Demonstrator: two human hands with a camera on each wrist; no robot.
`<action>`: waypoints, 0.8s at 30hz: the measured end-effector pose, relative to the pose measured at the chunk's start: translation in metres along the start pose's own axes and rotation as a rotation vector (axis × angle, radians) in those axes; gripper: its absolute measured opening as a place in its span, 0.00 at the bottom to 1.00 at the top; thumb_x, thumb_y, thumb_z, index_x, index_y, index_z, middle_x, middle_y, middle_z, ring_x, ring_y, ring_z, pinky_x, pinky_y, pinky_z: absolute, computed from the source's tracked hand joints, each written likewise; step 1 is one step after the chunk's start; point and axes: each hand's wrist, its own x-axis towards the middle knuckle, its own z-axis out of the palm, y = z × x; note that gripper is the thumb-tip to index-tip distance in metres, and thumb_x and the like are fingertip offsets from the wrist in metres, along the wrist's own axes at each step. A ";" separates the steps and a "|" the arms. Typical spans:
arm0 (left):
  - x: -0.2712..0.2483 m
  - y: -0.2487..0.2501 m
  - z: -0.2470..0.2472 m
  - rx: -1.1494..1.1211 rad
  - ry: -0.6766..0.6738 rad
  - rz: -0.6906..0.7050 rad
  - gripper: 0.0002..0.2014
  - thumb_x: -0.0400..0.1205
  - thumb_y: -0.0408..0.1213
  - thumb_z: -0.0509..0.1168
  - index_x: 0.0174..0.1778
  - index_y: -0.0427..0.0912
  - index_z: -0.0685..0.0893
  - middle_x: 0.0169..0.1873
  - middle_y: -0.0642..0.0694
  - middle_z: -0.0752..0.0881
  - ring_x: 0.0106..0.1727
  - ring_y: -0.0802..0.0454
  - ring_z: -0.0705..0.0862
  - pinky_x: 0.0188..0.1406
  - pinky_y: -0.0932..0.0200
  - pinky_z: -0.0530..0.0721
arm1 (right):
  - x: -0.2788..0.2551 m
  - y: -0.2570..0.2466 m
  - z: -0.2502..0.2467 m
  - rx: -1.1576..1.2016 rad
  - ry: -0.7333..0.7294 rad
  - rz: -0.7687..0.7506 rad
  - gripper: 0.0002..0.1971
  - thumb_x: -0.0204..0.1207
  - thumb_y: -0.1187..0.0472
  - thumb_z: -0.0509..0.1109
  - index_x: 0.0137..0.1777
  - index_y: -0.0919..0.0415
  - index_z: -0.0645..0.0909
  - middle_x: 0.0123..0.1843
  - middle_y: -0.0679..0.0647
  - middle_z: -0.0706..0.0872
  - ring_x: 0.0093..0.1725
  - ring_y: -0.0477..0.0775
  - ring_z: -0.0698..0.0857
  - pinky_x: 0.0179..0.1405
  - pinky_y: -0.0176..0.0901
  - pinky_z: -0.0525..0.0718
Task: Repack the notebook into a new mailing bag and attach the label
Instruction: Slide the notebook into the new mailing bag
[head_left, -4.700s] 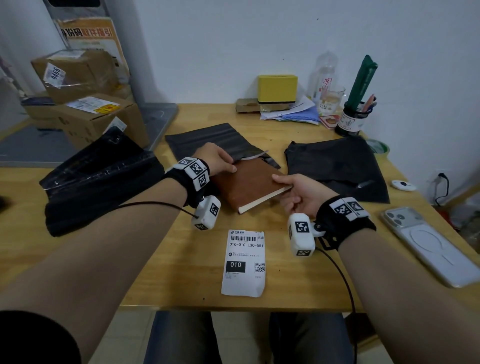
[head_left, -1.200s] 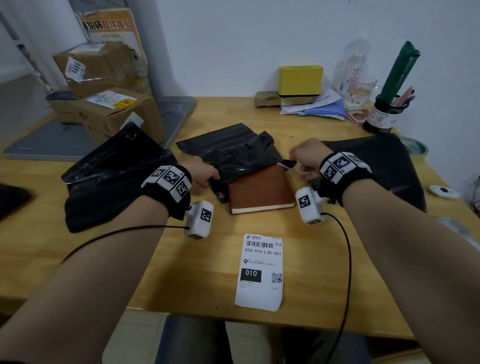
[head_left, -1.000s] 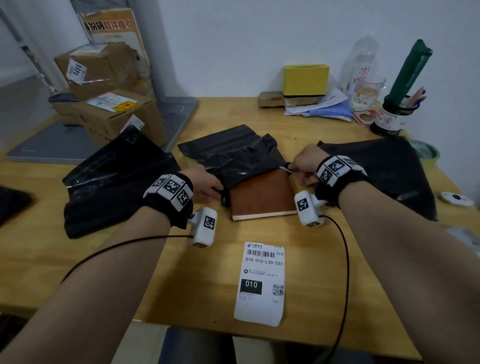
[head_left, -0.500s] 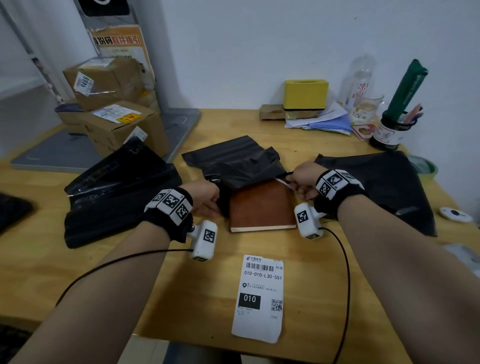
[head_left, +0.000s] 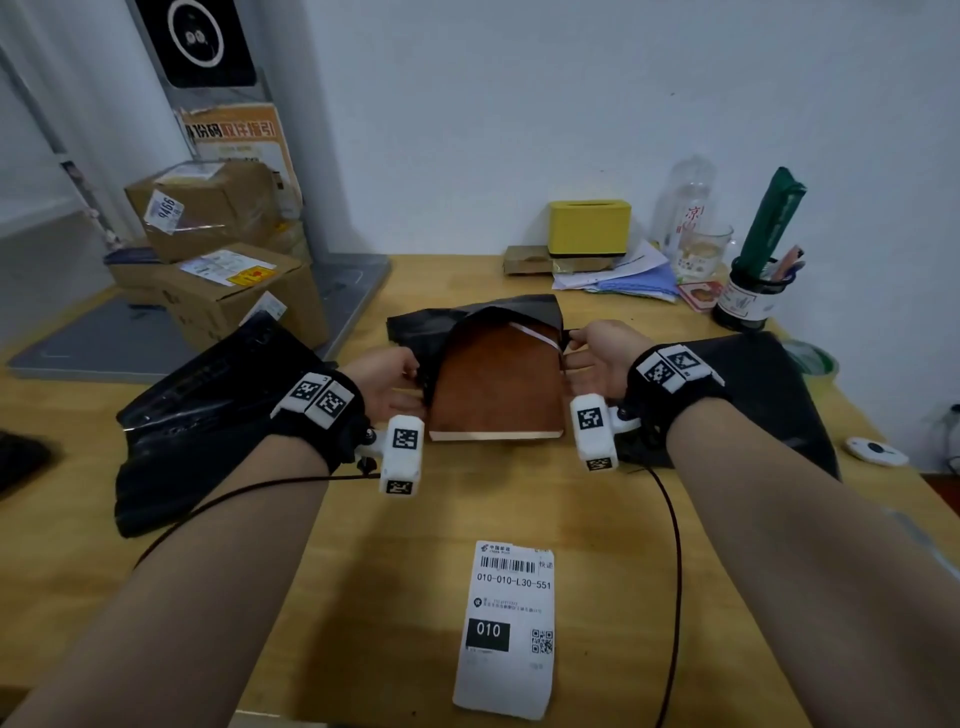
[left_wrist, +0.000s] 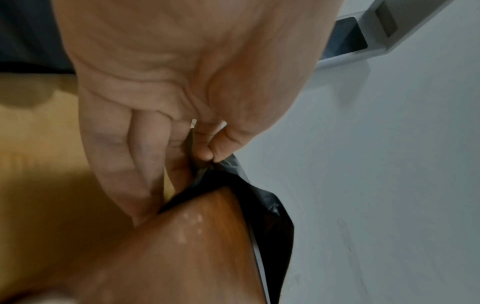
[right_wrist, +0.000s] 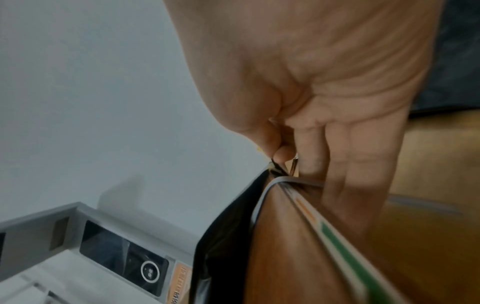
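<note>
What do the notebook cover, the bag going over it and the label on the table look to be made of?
Notebook: brown leather or leatherette, faint sheen; which one is unclear.
Mailing bag: thin black plastic film, creasing where the left hand and right hand pinch it.
Label: white matte paper, printed barcode.

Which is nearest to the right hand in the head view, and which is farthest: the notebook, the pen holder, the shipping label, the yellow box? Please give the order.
1. Notebook: directly beside the right hand, toward the left.
2. Yellow box: behind, by the wall.
3. Pen holder: back right; too close to the yellow box to rank surely.
4. Shipping label: at the table's near edge.
</note>
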 end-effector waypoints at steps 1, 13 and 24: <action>0.000 0.003 0.000 -0.005 -0.008 0.000 0.12 0.85 0.33 0.53 0.35 0.42 0.68 0.40 0.41 0.83 0.29 0.43 0.86 0.30 0.56 0.81 | 0.000 -0.002 -0.002 0.034 -0.005 -0.005 0.08 0.90 0.59 0.54 0.48 0.58 0.68 0.54 0.67 0.88 0.45 0.65 0.88 0.42 0.57 0.91; 0.011 0.027 0.005 -0.312 -0.037 0.026 0.08 0.88 0.31 0.53 0.49 0.32 0.75 0.34 0.34 0.90 0.28 0.47 0.90 0.24 0.60 0.85 | -0.008 -0.012 -0.011 0.278 -0.034 0.005 0.12 0.90 0.61 0.54 0.57 0.69 0.76 0.39 0.70 0.92 0.32 0.63 0.92 0.30 0.47 0.91; 0.010 0.037 0.007 -0.364 -0.015 0.066 0.11 0.82 0.32 0.54 0.33 0.44 0.69 0.31 0.45 0.87 0.36 0.46 0.86 0.37 0.54 0.81 | -0.019 -0.014 -0.007 0.289 -0.039 -0.080 0.17 0.88 0.61 0.52 0.66 0.67 0.79 0.52 0.66 0.93 0.35 0.58 0.92 0.33 0.44 0.90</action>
